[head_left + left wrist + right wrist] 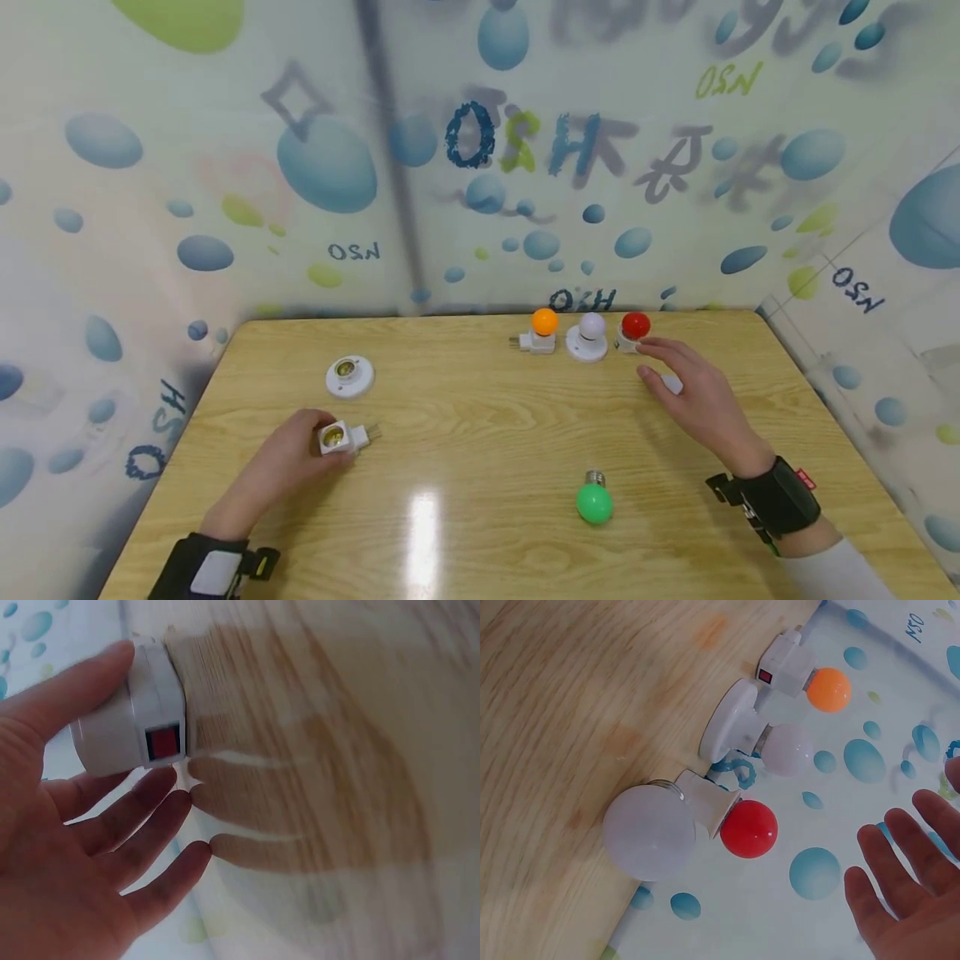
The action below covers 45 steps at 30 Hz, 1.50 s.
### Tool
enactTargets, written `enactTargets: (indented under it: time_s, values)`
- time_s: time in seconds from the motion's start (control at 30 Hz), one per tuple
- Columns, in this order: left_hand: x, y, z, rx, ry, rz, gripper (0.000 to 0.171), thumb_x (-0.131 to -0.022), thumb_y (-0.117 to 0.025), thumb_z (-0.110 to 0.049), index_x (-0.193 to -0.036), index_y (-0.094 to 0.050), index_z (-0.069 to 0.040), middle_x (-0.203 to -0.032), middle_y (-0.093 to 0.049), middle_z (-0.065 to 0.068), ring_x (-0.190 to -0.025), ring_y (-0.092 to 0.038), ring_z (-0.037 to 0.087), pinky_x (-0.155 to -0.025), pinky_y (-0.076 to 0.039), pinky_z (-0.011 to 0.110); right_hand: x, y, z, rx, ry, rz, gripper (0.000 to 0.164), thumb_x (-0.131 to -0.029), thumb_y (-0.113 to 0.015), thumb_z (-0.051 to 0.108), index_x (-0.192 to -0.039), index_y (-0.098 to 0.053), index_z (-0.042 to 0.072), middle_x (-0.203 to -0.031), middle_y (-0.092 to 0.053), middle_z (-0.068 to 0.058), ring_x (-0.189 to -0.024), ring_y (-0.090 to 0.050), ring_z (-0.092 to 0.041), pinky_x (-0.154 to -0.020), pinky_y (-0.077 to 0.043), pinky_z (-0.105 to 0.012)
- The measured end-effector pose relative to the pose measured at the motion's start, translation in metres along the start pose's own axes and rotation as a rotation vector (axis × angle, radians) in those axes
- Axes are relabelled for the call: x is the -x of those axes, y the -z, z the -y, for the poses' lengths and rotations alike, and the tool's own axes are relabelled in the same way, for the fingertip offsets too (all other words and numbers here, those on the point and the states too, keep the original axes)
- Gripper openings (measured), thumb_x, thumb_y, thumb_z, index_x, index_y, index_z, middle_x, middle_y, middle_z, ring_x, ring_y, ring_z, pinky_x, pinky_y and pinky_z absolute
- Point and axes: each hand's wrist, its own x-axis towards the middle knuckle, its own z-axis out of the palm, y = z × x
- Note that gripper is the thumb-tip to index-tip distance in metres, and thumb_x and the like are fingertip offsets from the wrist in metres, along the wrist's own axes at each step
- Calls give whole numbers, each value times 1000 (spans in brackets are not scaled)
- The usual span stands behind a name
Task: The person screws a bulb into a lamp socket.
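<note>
On the left of the table, my left hand point(300, 450) grips a white plug-in lamp socket point(335, 438) between thumb and fingers. Its brass opening faces up and its prongs point right; a red switch point(163, 742) shows on its side in the left wrist view. Just behind it lies a round white lamp base point(350, 377) without a bulb. My right hand point(693, 396) hovers with extended fingers near a red bulb point(636, 326) in a white socket point(705, 799). Partly hidden by that hand in the head view, a loose white bulb point(649, 832) lies beside the red one.
Along the back edge stand an orange bulb point(544, 322) in a plug-in socket point(538, 342) and a white bulb point(592, 326) in a round base point(587, 348). A loose green bulb point(595, 504) lies nearer the front. A patterned curtain point(465, 250) rises behind the table.
</note>
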Motion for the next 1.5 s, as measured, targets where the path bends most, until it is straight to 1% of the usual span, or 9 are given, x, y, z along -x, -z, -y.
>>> enactTargets:
  time_s: [0.13, 0.2, 0.37, 0.53, 0.67, 0.9, 1.17, 1.33, 1.5]
  values:
    - [-2, 3, -1, -39, 23, -1, 61, -76, -79, -38, -116, -61, 3, -106, -61, 13, -88, -53, 23, -78, -47, 44, 0, 0, 1, -10, -3, 10, 35, -90, -67, 20, -122, -64, 4, -125, -59, -11, -115, -55, -30, -90, -45, -52]
    - [-3, 4, -4, -40, 17, -8, 59, -76, -78, -38, -115, -62, 3, -106, -62, 12, -88, -54, 23, -78, -47, 45, 0, 0, 1, -11, -5, 16, 35, -90, -66, 20, -122, -64, 4, -125, -59, -11, -115, -55, -30, -90, -44, -52]
    - [-6, -1, -18, -35, -80, -70, 52, -75, -79, -36, -110, -65, 0, -104, -66, 10, -93, -61, 24, -82, -49, 47, 1, -1, 2, -13, -9, 30, 35, -91, -66, 20, -122, -64, 4, -126, -59, -11, -115, -55, -30, -90, -45, -52]
    - [-19, -14, -48, -51, -219, -110, 45, -75, -79, -38, -105, -68, -7, -98, -67, 2, -90, -62, 20, -78, -50, 41, 3, -1, 4, -20, -10, 55, 34, -89, -67, 16, -121, -64, 3, -127, -59, -12, -115, -54, -32, -89, -45, -54]
    - [-32, -26, -78, -77, -321, -119, 47, -74, -79, -41, -105, -69, -8, -100, -65, 1, -90, -61, 18, -77, -50, 37, 4, -3, 6, -27, -8, 76, 35, -89, -67, 16, -121, -64, 3, -128, -58, -12, -117, -54, -31, -90, -45, -54]
    - [-49, -47, -117, -133, -455, -117, 49, -71, -80, -46, -101, -71, -9, -96, -60, 0, -82, -56, 13, -71, -49, 31, 4, -5, 9, -35, 4, 94, 35, -89, -68, 17, -122, -64, 5, -129, -58, -10, -117, -54, -29, -90, -46, -53]
    - [-61, -70, -138, -223, -492, -85, 51, -74, -74, -54, -103, -71, -12, -92, -59, -4, -77, -52, 9, -67, -46, 29, 3, -8, 11, -38, 2, 130, 36, -90, -67, 21, -123, -64, 6, -130, -57, -8, -118, -54, -27, -88, -48, -49]
    - [-61, -80, -142, -241, -530, -93, 52, -73, -75, -54, -103, -72, -11, -92, -61, -2, -74, -52, 10, -65, -46, 29, 5, -11, 16, -45, -9, 175, 36, -90, -67, 21, -123, -64, 7, -131, -56, -9, -119, -53, -29, -87, -49, -48]
    - [-61, -83, -143, -223, -521, -80, 52, -72, -75, -53, -104, -71, -12, -89, -58, -4, -71, -50, 8, -62, -44, 25, 4, -13, 20, -32, 10, 185, 36, -89, -68, 18, -123, -64, 7, -131, -56, -9, -120, -52, -30, -91, -46, -51]
